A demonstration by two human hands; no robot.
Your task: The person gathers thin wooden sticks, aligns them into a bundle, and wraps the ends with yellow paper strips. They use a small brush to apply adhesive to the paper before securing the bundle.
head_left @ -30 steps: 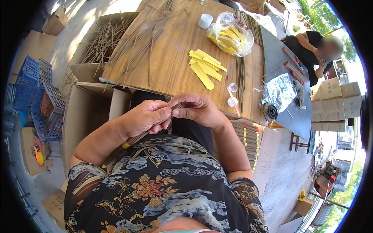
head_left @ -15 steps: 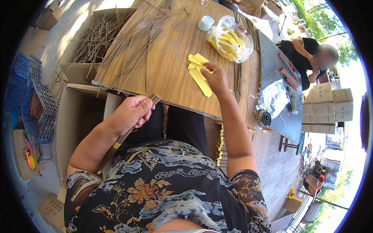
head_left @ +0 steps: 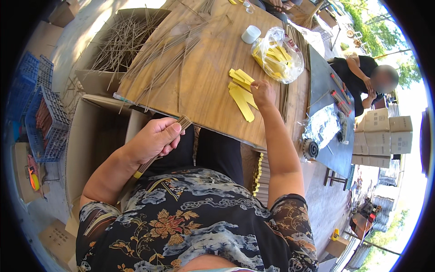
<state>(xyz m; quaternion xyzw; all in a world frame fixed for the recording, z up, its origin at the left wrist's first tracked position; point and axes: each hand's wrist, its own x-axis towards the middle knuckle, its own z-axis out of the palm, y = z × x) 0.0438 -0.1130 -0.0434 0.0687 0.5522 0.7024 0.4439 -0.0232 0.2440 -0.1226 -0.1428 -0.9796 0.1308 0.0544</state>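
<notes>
My left hand (head_left: 156, 138) is closed around a bundle of thin brown sticks (head_left: 185, 120), held just off the table's near edge. The bundle's top end pokes out above the thumb, and a yellow band (head_left: 137, 174) circles it lower down, by my forearm. Over the table, my right hand (head_left: 264, 94) has its fingertips pinched at the right end of a small fanned pile of yellow paper strips (head_left: 241, 103). The fingers partly hide the strip end they grip.
On the wooden table (head_left: 213, 63) lie loose sticks (head_left: 158, 54), a white jar (head_left: 250, 34) and a clear bag of yellow strips (head_left: 278, 56). A box of sticks (head_left: 120, 43) stands left. Right, a person (head_left: 360, 75) sits by a dark tabletop (head_left: 324, 75) holding plastic wrap (head_left: 321, 124).
My right hand has gone from spread fingers over the yellow strips to a pinch at their right end. My left hand keeps its bundle. The whole view has shifted slightly.
</notes>
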